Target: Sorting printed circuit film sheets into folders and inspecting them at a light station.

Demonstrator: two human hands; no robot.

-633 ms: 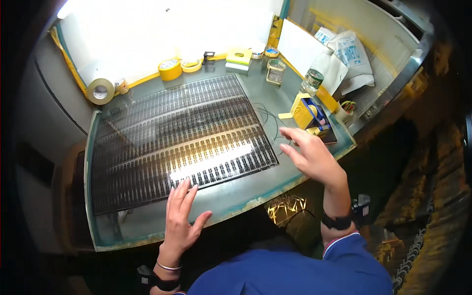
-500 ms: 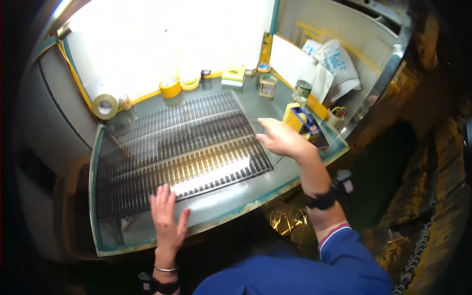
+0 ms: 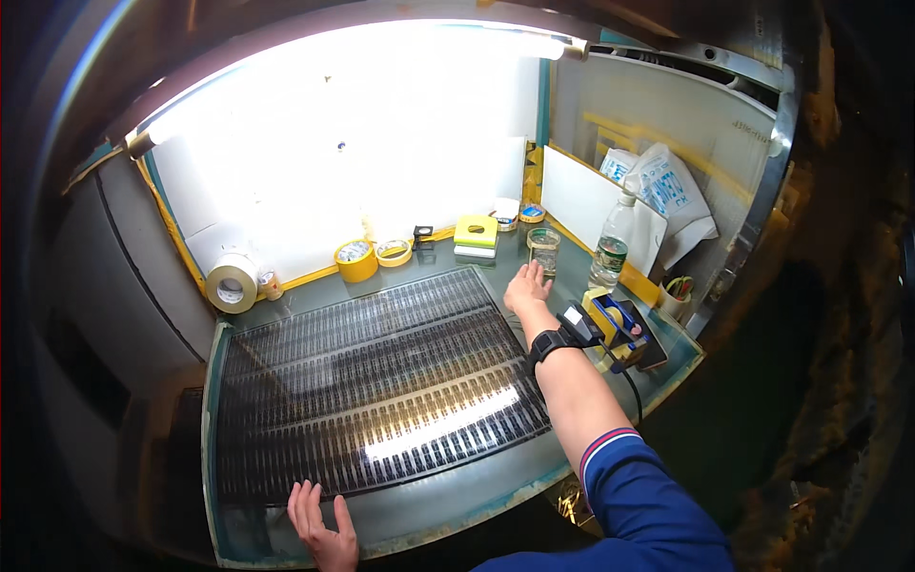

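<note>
We are resting our left hand point(image 3: 322, 522) flat, fingers spread, at the near edge of the dark slotted sheet point(image 3: 381, 381) lying on the counter point(image 3: 448, 500). Our right hand point(image 3: 526, 286), open and empty, is reaching past its far right corner, nearer the glass point(image 3: 543, 250). The sheet's long axis is running left-right between the hands.

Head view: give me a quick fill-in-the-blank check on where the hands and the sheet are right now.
1. The right hand rests at the far right corner of the dark ____ sheet.
2. The left hand lies flat at the sheet's ____ edge.
3. Just beyond the right hand stands a clear ____.

Missing words: slotted; near; glass
</note>
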